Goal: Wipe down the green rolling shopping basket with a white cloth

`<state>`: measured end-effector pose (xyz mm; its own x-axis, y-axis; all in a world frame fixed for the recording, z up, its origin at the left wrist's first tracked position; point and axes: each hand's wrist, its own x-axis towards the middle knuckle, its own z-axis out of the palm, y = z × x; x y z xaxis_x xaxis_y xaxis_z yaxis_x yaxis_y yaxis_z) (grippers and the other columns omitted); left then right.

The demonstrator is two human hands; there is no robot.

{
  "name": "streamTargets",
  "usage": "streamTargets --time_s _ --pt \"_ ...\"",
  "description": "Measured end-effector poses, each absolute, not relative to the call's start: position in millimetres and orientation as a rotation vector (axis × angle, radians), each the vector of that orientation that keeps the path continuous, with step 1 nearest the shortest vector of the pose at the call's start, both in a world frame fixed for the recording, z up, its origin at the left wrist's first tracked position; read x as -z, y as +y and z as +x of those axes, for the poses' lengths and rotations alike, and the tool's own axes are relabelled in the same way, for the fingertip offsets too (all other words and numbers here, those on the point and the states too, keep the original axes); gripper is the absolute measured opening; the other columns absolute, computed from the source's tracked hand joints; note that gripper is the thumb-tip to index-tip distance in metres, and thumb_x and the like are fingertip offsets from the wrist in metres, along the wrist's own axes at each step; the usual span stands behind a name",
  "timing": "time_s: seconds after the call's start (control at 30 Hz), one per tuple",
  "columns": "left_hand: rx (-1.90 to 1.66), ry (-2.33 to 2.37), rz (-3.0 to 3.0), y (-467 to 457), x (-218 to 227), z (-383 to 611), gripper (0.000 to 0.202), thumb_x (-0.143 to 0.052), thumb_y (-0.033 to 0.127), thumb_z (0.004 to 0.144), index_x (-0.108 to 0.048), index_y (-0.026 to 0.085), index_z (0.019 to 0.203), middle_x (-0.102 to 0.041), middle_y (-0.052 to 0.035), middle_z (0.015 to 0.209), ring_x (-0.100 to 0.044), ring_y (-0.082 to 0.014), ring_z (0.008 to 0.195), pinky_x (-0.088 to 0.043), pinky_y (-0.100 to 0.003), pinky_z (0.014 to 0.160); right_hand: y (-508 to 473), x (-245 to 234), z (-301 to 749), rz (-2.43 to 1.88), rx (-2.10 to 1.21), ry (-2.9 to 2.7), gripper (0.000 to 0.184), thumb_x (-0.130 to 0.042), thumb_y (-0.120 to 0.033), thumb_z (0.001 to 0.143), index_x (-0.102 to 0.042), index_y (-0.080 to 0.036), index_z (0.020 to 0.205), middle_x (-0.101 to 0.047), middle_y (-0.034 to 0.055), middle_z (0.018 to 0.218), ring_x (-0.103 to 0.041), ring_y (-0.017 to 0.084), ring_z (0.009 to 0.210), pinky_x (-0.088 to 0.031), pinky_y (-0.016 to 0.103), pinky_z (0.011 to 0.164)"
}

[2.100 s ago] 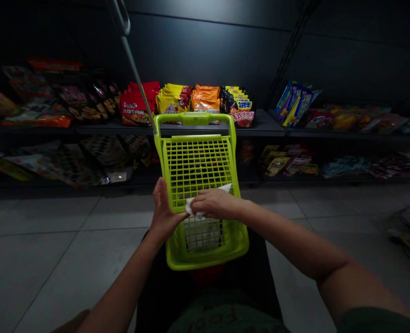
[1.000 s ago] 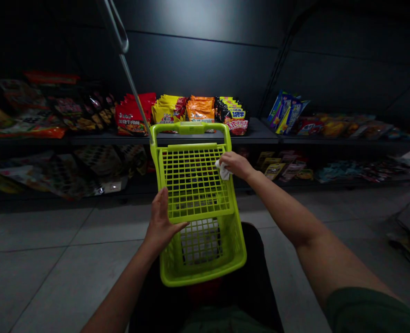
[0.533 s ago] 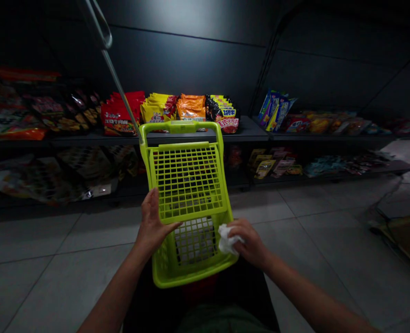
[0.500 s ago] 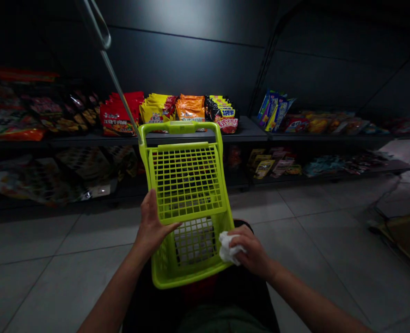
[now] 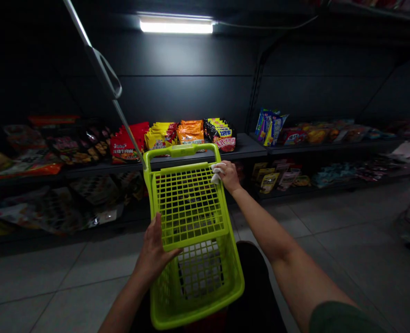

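A lime-green plastic shopping basket (image 5: 239,280) with a grid panel (image 5: 191,203) stands tilted in front of me. From its upper left corner a long metal pull handle (image 5: 123,121) slants up and away. My left hand (image 5: 156,245) grips the basket's left side, thumb over the rim and fingers along the outside. At the upper right edge, my right hand (image 5: 229,175) presses a crumpled white tissue (image 5: 217,172) against the frame, its fingers closed round it. Part of the tissue is hidden under the fingers.
Behind the basket run dark shelves (image 5: 246,147) with red snack bags (image 5: 125,147), yellow bags (image 5: 160,136), orange bags (image 5: 191,133) and blue packets (image 5: 272,127). A lit tube lamp (image 5: 176,26) hangs above. Grey floor tiles (image 5: 69,296) lie below.
My right hand has moved with the tissue from the basket's lower right side up to its upper right edge. My left hand keeps its hold. The view has tilted upward, showing the lamp.
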<state>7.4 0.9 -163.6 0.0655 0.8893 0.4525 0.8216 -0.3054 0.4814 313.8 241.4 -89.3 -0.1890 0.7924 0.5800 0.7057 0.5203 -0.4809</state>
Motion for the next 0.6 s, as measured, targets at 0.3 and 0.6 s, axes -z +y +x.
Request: streamTargets --time_s 0.3,0.6 --pt "-1.030 1.808 2.290 1.4 160.1 9.7 0.117 -0.077 0.027 0.077 0.002 0.041 0.162 -0.008 -0.0085 0.173 -0.023 -0.0405 0.155 -0.038 -0.064 0.116 21.8 171.7 336.7 -0.987 -0.277 -1.908 0.018 -0.055 -0.030 0.086 -0.070 -0.034 0.094 -0.070 0.0069 0.103 -0.063 0.031 0.105 -0.052 0.051 0.089" --pt "-0.868 1.779 2.472 10.3 159.0 2.6 0.105 -0.059 0.006 0.077 -0.007 0.038 0.163 -0.020 -0.0098 0.171 -0.021 -0.0390 0.156 -0.039 -0.063 0.117 85.8 136.6 360.4 -0.936 -0.294 -2.050 0.018 -0.061 -0.022 0.086 -0.074 -0.031 0.095 -0.075 0.0015 0.105 -0.059 0.025 0.109 -0.041 0.046 0.100"
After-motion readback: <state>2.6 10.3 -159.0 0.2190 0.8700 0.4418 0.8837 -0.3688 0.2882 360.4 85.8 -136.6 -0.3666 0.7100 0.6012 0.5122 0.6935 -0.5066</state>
